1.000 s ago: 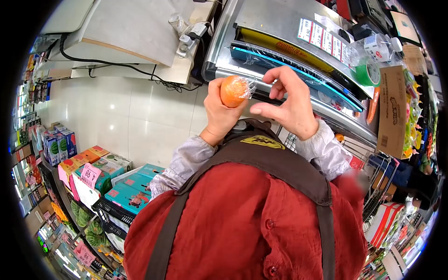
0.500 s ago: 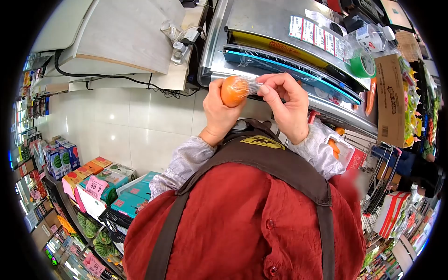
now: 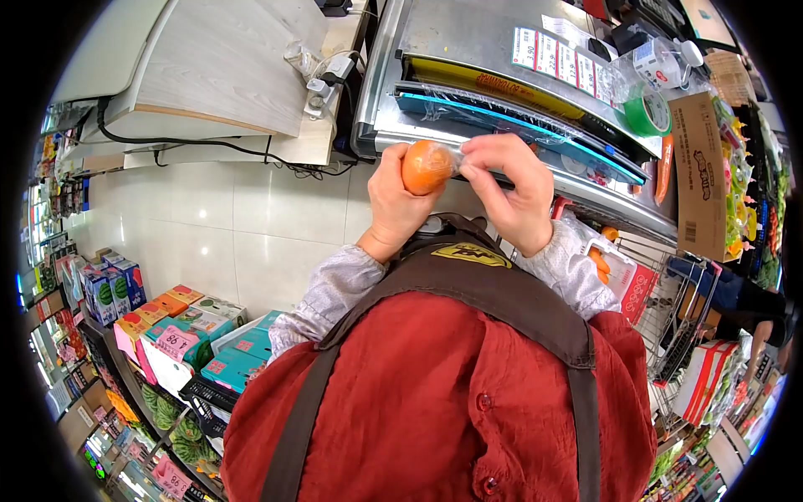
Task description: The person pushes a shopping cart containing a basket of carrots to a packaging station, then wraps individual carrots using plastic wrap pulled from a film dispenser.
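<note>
My left hand (image 3: pixel 397 197) is closed around a thick orange carrot (image 3: pixel 427 167), which appears almost end-on. Clear plastic film (image 3: pixel 456 159) covers the carrot's upper end and gathers at its right side. There my right hand (image 3: pixel 512 184) pinches the film between thumb and fingers, close against the carrot. Both hands are in front of my apron, near the front edge of a metal wrapping counter (image 3: pixel 389 125).
Green tape (image 3: pixel 648 113), a plastic bottle (image 3: pixel 669 63) and price labels (image 3: pixel 556 63) lie on the counter. A cardboard box (image 3: pixel 698 176) stands at its right end. Below is a shopping cart (image 3: pixel 686 309) beside a white tray (image 3: pixel 619 272). Boxed goods (image 3: pixel 180 326) stand lower left.
The stretched film between the hands has become shorter, and my right fingers are closer to the carrot. The carrot has turned slightly and shifted a little right.
</note>
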`<state>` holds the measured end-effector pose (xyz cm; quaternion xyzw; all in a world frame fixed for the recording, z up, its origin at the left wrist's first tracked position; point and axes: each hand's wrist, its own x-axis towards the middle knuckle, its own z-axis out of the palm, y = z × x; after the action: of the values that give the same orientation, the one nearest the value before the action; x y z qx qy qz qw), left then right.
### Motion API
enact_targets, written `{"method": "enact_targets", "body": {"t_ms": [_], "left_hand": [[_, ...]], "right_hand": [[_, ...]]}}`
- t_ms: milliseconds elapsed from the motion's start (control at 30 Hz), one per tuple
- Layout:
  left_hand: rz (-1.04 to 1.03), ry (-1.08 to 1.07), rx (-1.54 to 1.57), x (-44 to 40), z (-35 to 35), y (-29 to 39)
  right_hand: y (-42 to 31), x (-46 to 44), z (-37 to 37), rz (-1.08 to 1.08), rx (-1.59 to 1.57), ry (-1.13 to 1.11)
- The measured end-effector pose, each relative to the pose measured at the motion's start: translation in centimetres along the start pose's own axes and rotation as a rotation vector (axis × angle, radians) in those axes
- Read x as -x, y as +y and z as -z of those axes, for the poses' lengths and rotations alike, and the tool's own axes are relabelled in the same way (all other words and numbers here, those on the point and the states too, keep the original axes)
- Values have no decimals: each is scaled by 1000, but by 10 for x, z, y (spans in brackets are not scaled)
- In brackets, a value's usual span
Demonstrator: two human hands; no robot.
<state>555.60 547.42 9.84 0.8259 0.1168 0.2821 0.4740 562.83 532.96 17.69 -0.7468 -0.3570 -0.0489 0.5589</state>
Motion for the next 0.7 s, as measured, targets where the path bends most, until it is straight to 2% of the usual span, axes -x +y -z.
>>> {"method": "enact_targets", "body": {"t_ms": [33, 100, 167, 233, 300, 367, 433, 533, 567, 600, 633, 700], "left_hand": [[15, -24, 71, 2, -3, -5], [32, -49, 142, 4, -3, -6], [95, -160, 153, 7, -1, -1], [48, -184, 158, 4, 2, 9], [-2, -208, 164, 0, 4, 17], [-130, -291, 172, -5, 7, 17], [-175, -339, 186, -9, 9, 18], [-268, -434, 223, -12, 8, 17], [-315, -477, 243, -13, 8, 17], [-345, -514, 212, -15, 11, 19], [-345, -516, 212, -17, 12, 20], [-340, -462, 222, -21, 12, 21]], "right_hand": [[2, 0, 2, 195, 76, -10], [1, 2, 5, 187, 38, -32], [1, 5, 9, 178, 2, -51], [0, 9, 12, -22, -116, -31], [0, 9, 12, -71, -177, -7], [-3, 3, 13, -306, -471, 86], [-5, -5, 15, -333, -495, 76], [8, -9, 16, -598, -604, -103], [16, -8, 15, -600, -603, -99], [24, -5, 15, -638, -658, -185], [31, -1, 13, -673, -712, -272], [38, 10, 5, -734, -701, -292]]}}
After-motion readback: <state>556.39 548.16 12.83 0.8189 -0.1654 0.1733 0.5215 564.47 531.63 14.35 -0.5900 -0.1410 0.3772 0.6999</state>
